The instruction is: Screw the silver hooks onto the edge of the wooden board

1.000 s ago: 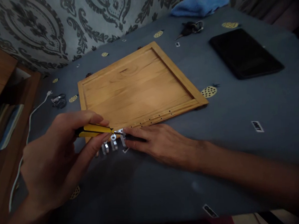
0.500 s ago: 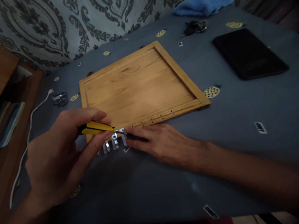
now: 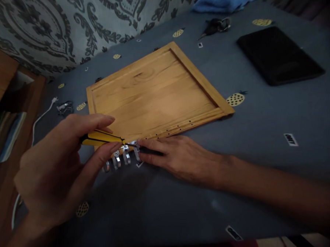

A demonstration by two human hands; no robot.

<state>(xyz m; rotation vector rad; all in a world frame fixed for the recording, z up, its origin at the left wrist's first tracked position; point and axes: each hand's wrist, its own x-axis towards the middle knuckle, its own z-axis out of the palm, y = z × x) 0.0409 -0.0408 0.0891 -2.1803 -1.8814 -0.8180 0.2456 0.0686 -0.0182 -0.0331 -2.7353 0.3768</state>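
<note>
My left hand (image 3: 60, 166) grips a screwdriver (image 3: 103, 138) by its yellow and black handle, between thumb and fingers. The shaft points right, its tip at a silver metal hook (image 3: 136, 151) on the near edge of a wooden framed board (image 3: 155, 93). With the fingertips of my right hand (image 3: 177, 157), I pinch that same hook against the edge. Several more silver hooks (image 3: 116, 160) sit in a row to the left along this edge. Small dark holes run along the edge to the right of my right fingers. The screw under the tip is too small to make out.
The board lies on a grey cloth (image 3: 177, 209) with pineapple prints. Keys (image 3: 214, 27), a black tablet-like slab (image 3: 279, 55) and a blue cloth (image 3: 223, 3) lie at the back right. Left are loose metal pieces (image 3: 64, 108), a white cable (image 3: 42, 119) and a wooden shelf (image 3: 20, 130).
My left hand has shifted slightly left and loosened its fingers on the screwdriver handle, uncovering another hook at the left. My right hand stays on its hook. The view has tilted slightly.
</note>
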